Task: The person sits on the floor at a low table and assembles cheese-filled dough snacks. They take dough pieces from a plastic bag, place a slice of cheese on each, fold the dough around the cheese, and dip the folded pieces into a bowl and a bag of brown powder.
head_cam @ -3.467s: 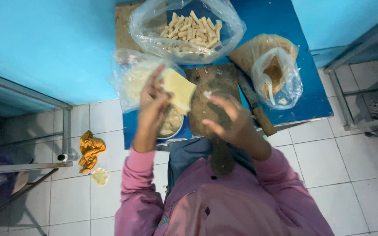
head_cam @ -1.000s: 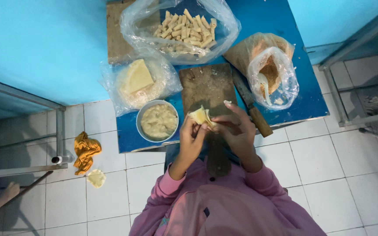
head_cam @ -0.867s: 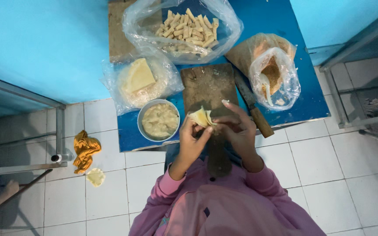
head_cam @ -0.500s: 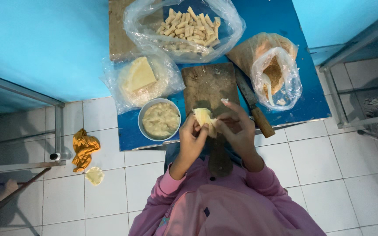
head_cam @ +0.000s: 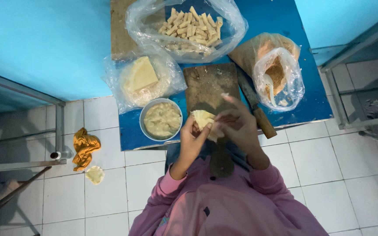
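**Wrapper fold, filling hidden**

Both hands, left (head_cam: 193, 137) and right (head_cam: 237, 124), pinch a pale yellow thin dough wrapper (head_cam: 203, 119) over the near edge of the dark wooden cutting board (head_cam: 211, 85) on the blue desk (head_cam: 285, 17). Wrapper contents hidden by fingers. Knife (head_cam: 255, 108) blade partly obscured. Versus 0.5 s ago: grip unchanged, hands barely shifted.

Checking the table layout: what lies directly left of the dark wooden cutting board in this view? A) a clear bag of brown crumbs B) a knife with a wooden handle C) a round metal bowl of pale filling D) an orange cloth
C: the round metal bowl of pale filling sits against the left edge of the dark wooden cutting board.
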A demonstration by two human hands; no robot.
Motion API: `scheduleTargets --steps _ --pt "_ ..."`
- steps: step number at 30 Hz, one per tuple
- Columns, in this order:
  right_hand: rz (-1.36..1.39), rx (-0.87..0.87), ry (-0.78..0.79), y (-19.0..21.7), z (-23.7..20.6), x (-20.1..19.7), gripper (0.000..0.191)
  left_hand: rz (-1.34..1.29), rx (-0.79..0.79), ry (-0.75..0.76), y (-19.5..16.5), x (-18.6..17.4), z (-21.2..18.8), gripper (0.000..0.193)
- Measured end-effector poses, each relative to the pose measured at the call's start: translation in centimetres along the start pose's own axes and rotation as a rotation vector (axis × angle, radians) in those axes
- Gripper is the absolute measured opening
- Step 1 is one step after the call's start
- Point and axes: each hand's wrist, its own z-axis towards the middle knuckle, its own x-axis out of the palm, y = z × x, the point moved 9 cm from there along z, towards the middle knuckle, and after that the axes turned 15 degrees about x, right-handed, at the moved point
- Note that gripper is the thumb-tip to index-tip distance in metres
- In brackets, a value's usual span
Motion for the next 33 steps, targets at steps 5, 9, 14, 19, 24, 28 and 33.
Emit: scheduleTargets --steps 5,9,14,19,24,28,33 --pt "0.001 0.079 0.072 -0.3 0.4 0.9 0.075 -0.048 0.034 0.02 1.8 -0.2 -0.9 0.014" --pt "0.062 0.176 0.12 -0.4 1.6 -1.3 0.073 -0.004 -0.001 0.02 2.3 -0.9 -1.1 0.019" --pt "-0.059 -0.116 -0.122 3.2 5.5 -5.4 0.063 -0.299 -0.034 -0.077 1.2 -0.3 -1.1 0.021" --pt "-0.673 -0.665 -0.467 6.3 5.9 -3.0 0.039 -0.303 -0.015 -0.066 0.0 0.5 -1.0 0.021" --pt "-0.855 -0.503 -0.284 3.1 6.7 0.2 0.037 -0.366 -0.061 -0.094 0.5 0.4 -0.9 0.022" --pt "-0.853 -0.461 -0.288 2.6 6.1 0.4 0.045 -0.326 -0.039 -0.097 1.2 0.1 -1.1 0.016" --pt "-0.916 -0.483 -0.3 3.2 5.7 0.6 0.049 -0.256 -0.015 -0.099 2.1 -0.4 -1.4 0.01"
